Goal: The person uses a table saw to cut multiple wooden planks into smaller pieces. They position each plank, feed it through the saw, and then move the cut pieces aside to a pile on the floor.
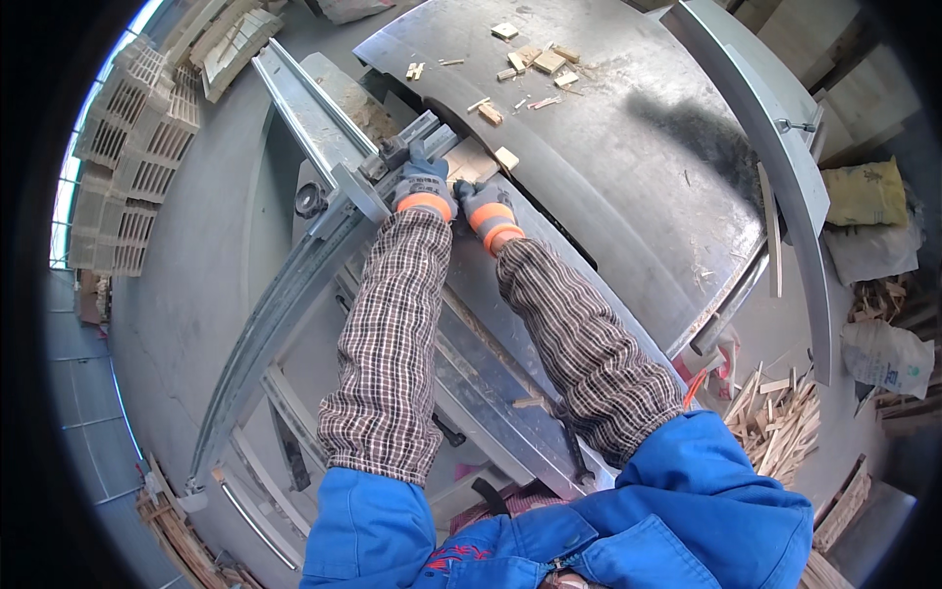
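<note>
Both of my hands wear grey gloves with orange cuffs and are at a sliding table saw. A pale wooden board (469, 160) lies flat on its sliding table, against a metal crosscut fence (417, 131). My left hand (425, 184) is closed at the board's left end, its dark fingertips next to the fence. Just to its right, my right hand (482, 203) is closed on the board's near edge. A small wood block (506, 158) sits at the board's right end. The undersides of both hands are hidden.
Several wood offcuts (548, 61) and sawdust lie on the grey saw table (638, 167). A long curved-looking metal rip fence (785, 147) stands at the right. Scrap strips (777, 422) are heaped on the floor at right; plastic pallets (132, 147) stand far left.
</note>
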Tool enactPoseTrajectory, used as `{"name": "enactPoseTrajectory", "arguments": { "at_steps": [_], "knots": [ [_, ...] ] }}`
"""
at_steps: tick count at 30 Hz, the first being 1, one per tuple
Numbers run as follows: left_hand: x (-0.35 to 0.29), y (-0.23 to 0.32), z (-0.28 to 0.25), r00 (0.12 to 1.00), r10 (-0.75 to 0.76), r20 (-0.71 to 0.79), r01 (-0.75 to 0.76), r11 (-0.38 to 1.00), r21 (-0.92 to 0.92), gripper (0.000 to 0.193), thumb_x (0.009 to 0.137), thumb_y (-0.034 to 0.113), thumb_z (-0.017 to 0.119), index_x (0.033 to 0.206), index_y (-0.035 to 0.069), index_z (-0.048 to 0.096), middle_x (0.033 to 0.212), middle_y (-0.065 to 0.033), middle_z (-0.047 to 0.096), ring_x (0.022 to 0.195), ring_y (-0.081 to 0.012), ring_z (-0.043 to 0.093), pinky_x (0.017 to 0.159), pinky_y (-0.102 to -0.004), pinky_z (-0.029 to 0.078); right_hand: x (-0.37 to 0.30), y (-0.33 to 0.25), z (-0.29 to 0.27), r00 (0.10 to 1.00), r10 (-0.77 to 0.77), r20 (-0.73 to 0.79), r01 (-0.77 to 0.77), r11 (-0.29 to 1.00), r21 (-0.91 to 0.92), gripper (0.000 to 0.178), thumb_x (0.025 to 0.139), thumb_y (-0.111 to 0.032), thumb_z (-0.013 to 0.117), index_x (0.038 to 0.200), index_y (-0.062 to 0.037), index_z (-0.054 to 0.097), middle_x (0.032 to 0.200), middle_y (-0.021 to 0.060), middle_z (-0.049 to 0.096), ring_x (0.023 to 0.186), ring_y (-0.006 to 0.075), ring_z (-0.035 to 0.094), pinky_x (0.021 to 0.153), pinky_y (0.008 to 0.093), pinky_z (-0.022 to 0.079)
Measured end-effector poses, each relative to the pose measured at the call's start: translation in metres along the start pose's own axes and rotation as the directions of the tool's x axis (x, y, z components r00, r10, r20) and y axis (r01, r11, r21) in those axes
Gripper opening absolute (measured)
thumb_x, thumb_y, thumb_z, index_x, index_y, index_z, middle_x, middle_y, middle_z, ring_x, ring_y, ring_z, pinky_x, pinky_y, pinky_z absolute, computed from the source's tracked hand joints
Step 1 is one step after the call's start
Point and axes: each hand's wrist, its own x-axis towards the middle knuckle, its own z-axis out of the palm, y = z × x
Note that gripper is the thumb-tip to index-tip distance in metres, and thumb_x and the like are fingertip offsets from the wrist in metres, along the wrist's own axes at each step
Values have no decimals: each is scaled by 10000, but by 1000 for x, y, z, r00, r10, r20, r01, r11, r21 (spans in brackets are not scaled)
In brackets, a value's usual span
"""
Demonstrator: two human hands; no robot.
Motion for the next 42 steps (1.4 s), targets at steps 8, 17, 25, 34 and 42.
{"name": "enactPoseTrajectory", "arguments": {
  "at_steps": [8, 17, 25, 34, 42],
  "knots": [
    [6, -4, 12, 995, -39, 95, 23, 985, 172, 907, 682, 513, 747, 1440, 188, 371, 1559, -200, 95, 1396, -371, 302, 1148, -379, 295, -18, 21, 11, 999, -27, -24, 29, 994, 104, 421, 883, -447, 524, 1005, -96, 721, 955, 188, 699, 860, 335, 674, 801, 396, 500],
    [-20, 10, 23, 996, -50, -69, 57, 992, 115, 940, 669, 464, 825, 1442, 192, 365, 1578, -67, 93, 1322, -249, 384, 978, -368, 483, -63, 69, -1, 990, -122, 65, 72, 857, 510, 264, 907, -249, 634, 1096, -75, 695, 821, 3, 684, 663, 65, 573, 633, 235, 473],
    [-15, 1, 78, 954, 59, -294, -35, 995, 88, 971, 703, 530, 757, 1474, 138, 316, 1545, -23, 241, 1245, -224, 418, 994, -384, 429, -66, 80, -45, 961, -159, -227, 210, 953, 221, 363, 903, -285, 623, 1182, -53, 639, 1013, 116, 710, 926, 222, 667, 817, 320, 509],
    [-41, 26, 58, 986, -29, -167, 32, 999, 16, 1020, 652, 443, 821, 1473, 158, 287, 1461, -24, 363, 1295, -242, 408, 1042, -376, 396, 8, 14, -58, 906, -411, -97, 390, 902, -185, 659, 742, -349, 744, 1314, -104, 530, 1319, 185, 545, 1195, 347, 537, 1001, 413, 440],
    [-79, 48, 32, 969, 244, 48, -245, 969, 22, 812, 559, 458, 862, 1227, 124, 543, 1216, -70, 593, 1215, -255, 508, 991, -370, 441, -63, 107, -91, 931, -334, -145, 355, 742, 569, 555, 788, -144, 751, 1295, -48, 550, 1249, 143, 579, 1145, 235, 575, 999, 348, 458]
  ]
}}
